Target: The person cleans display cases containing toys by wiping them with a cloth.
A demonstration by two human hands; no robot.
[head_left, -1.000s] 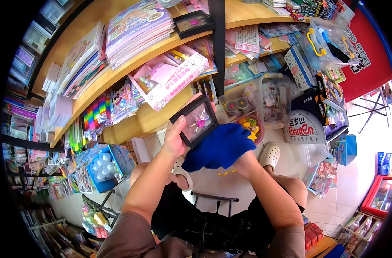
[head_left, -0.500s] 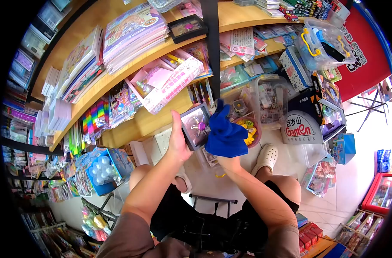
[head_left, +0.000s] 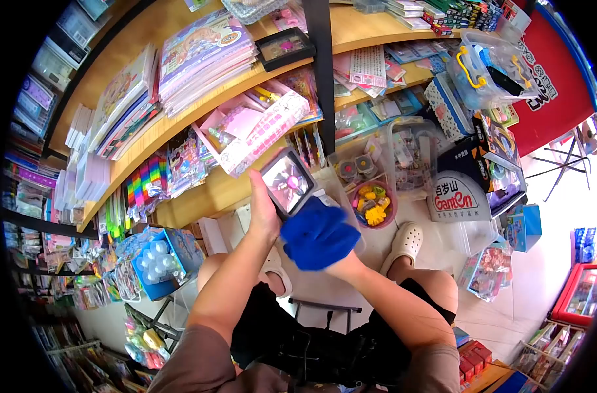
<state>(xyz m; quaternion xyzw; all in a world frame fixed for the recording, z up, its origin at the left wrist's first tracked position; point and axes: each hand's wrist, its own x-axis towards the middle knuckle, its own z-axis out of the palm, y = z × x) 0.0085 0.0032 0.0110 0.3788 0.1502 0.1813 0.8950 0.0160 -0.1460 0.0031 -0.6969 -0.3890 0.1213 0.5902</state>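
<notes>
A black-framed display case [head_left: 287, 183] with a pink-centred item inside is gripped by its left side in my left hand [head_left: 264, 213]. It tilts in front of the shelf. My right hand [head_left: 343, 261] is mostly covered by a blue cloth [head_left: 319, 236], which it holds against the lower right corner of the case; its fingers are hidden. A similar black case [head_left: 285, 47] lies on the upper shelf. Below that, a pink-and-white box [head_left: 262, 134] with stationery juts out from the shelf.
Right of my hands are a pink bowl [head_left: 374, 204] of yellow toys, a clear bin [head_left: 413, 157] and a Ganten carton [head_left: 459, 196]. A blue box [head_left: 159, 262] stands at left. A stool [head_left: 325, 306] is between my legs.
The blue cloth has moved down and left, from beside the case to its lower corner. The case has shifted slightly up and left and changed its tilt.
</notes>
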